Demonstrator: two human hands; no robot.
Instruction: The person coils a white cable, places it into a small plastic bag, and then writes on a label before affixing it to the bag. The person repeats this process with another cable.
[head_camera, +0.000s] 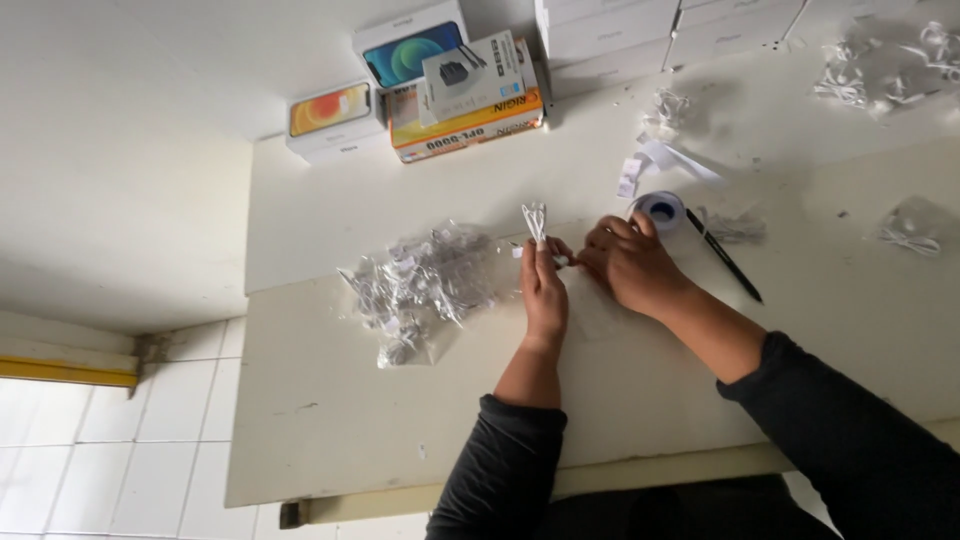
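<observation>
Centrally, the left hand pinches a bundle of white cables, held upright above its fingers. The right hand closes on the bundle's lower end, touching the left. A heap of clear bagged cables lies just left; a tape roll and black pen lie beside the right hand.

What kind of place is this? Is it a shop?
Probably a small packing bench for phone accessories. The left hand holds a white cable, a pile of clear bagged cables lies beside it, and phone boxes are stacked behind.
</observation>
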